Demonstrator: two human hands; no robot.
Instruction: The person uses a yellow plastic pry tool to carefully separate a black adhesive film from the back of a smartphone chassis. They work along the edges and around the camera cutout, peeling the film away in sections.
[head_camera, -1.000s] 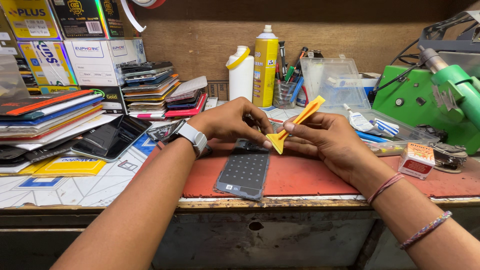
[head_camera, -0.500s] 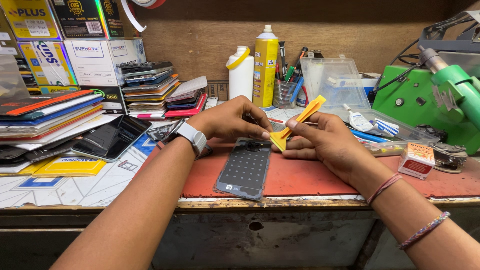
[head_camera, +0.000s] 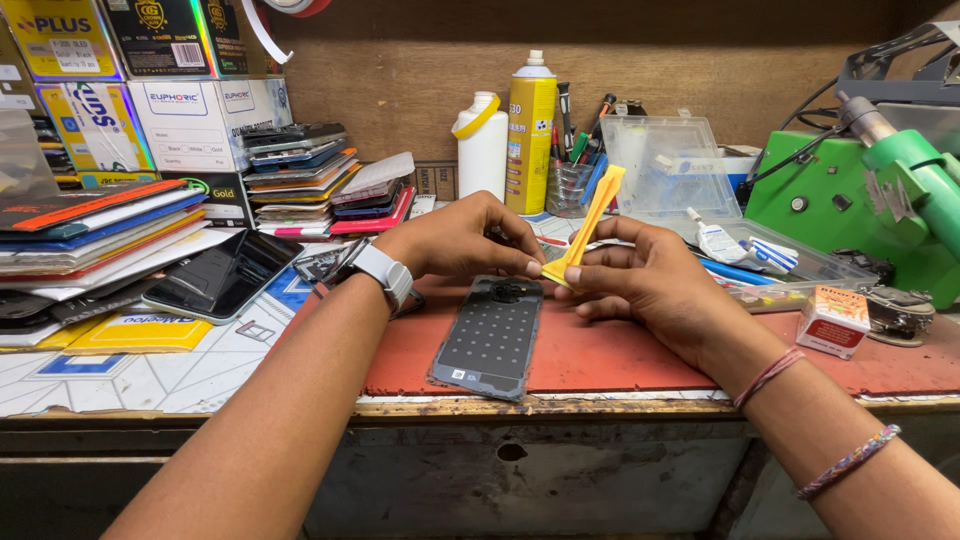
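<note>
right hand (head_camera: 655, 285) is closed around a yellow plastic pry tool (head_camera: 583, 230), pinching it near its lower end so the flat blade meets the top edge of a dark phone back panel (head_camera: 490, 340). left hand (head_camera: 465, 238), with a pale watch (head_camera: 385, 275) on the wrist, is curled over with its fingertips pressing down on that same top edge, by the round camera opening; it holds the panel flat rather than gripping it. the panel lies face-down on a red mat (head_camera: 620, 355), its lower end near the front edge of the workbench (head_camera: 560, 408).

it looks thin, light and stiff but likely brittle, prone to crack if bent, and smooth enough to slide on the mat. the long side edges seem the safest place to hold.

room is tight: a stack of phones (head_camera: 300, 170) and loose screens (head_camera: 215, 280) sit to the left, a clear parts box (head_camera: 690, 165) and a small red box (head_camera: 835, 320) to the right, bottles (head_camera: 505, 135) behind. bare mat lies to the panel's right.
</note>
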